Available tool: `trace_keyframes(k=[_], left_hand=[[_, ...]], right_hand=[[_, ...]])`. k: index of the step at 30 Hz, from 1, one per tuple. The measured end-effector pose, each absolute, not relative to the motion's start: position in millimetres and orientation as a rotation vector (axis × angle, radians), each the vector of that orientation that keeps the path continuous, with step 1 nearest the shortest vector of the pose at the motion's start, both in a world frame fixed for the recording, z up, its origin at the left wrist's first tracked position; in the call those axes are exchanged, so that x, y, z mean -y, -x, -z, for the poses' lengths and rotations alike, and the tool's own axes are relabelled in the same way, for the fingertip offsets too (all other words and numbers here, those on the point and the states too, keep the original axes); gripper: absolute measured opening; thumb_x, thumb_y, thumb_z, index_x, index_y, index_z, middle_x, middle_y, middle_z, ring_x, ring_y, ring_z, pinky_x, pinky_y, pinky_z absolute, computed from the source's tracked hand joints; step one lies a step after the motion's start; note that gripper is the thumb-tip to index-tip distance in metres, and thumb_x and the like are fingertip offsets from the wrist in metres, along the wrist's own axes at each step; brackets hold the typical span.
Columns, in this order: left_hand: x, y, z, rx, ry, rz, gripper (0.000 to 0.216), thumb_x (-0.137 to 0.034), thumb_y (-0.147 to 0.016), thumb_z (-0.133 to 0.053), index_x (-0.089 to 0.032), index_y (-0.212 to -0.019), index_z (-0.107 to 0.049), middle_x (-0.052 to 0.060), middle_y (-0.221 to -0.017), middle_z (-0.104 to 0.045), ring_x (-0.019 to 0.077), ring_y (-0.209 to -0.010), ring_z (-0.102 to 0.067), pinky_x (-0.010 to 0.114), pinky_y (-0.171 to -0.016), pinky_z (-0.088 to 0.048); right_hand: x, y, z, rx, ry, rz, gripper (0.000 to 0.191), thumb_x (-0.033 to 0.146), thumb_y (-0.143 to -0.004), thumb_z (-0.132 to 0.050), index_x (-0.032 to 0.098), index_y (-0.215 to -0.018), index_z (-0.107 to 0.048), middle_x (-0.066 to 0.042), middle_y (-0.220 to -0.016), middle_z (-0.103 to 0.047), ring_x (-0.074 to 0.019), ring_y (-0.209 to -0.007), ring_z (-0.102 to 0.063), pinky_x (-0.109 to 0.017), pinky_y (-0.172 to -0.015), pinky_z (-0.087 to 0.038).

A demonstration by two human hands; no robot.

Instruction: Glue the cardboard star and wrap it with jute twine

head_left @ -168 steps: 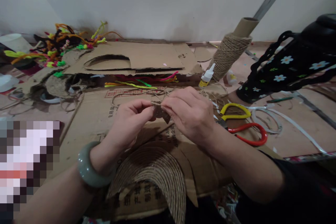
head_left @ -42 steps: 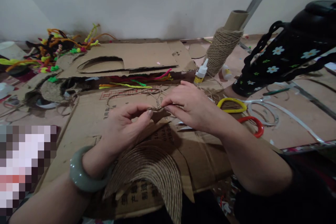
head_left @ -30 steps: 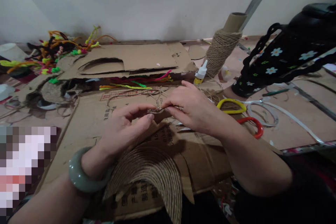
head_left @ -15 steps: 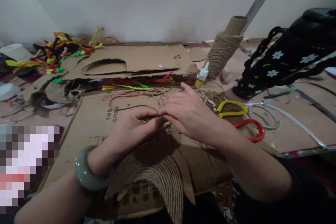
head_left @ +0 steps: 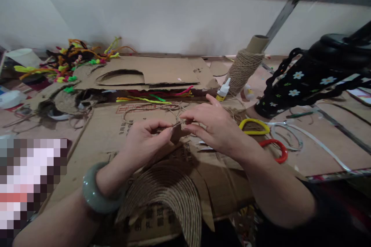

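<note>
Thumb and forefinger of my left hand (head_left: 145,141) pinch a thin strand of twine (head_left: 177,123). My right hand (head_left: 213,123) grips the same strand a short way to the right, its fingertips close to the left ones. Below both hands, a curved piece (head_left: 176,187) covered in rows of twine lies at the near edge of a printed cardboard sheet (head_left: 100,139). Scissors with one yellow and one red handle (head_left: 279,150) rest partly beneath my right forearm, blade tips showing under the palm. Loose twine is tangled behind my right hand.
A small glue bottle (head_left: 223,89) stands before a twine spool (head_left: 245,67). A black flowered bottle (head_left: 295,85) leans at right, beside a coil of white strip (head_left: 285,137). Cut cardboard (head_left: 171,67) lies at the back, with colourful pipe cleaners (head_left: 78,56) piled at left.
My fingertips have drawn slightly apart, exposing a short stretch of twine between them. The scissor blades now show below my right hand. The head view has tilted up a little.
</note>
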State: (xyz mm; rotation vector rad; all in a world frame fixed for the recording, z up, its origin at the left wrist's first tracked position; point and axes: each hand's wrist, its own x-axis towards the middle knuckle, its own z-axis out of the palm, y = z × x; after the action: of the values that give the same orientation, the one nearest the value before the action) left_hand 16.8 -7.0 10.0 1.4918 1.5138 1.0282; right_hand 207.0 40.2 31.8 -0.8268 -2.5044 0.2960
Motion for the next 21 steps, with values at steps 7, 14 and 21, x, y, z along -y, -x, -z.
trace_keyframes(k=[7, 14, 21], left_hand=[[7, -14, -7, -1.517, -1.572, -1.031, 0.017, -0.032, -0.075, -0.059, -0.02, -0.074, -0.071, 0.002, -0.068, -0.069, 0.0154, -0.062, -0.059, 0.026, -0.059, -0.044], [7, -14, -5, -1.534, -1.542, -1.103, 0.015, -0.033, -0.072, -0.062, -0.021, -0.072, -0.071, 0.002, -0.067, -0.07, 0.0156, -0.062, -0.06, 0.026, -0.058, -0.045], [6, -12, 1, -1.547, -1.503, -1.165, 0.019, -0.037, -0.075, -0.063, -0.02, -0.074, -0.071, 0.003, -0.067, -0.069, 0.0161, -0.061, -0.06, 0.027, -0.058, -0.047]], right_hand=[[-42, -207, -32, 2.481, 0.818, -0.198, 0.018, 0.026, -0.089, -0.049, 0.019, -0.09, -0.065, -0.001, -0.086, -0.07, -0.0163, -0.085, -0.062, -0.053, -0.105, -0.023], [-37, -204, -26, 2.382, 0.833, -0.16, 0.015, 0.022, -0.088, -0.049, 0.02, -0.086, -0.064, 0.001, -0.082, -0.07, -0.0139, -0.079, -0.063, -0.05, -0.105, -0.024], [-37, -201, -25, 2.341, 0.891, -0.204, 0.014, 0.025, -0.088, -0.05, 0.02, -0.089, -0.063, 0.0, -0.084, -0.07, -0.0144, -0.08, -0.062, -0.051, -0.104, -0.024]])
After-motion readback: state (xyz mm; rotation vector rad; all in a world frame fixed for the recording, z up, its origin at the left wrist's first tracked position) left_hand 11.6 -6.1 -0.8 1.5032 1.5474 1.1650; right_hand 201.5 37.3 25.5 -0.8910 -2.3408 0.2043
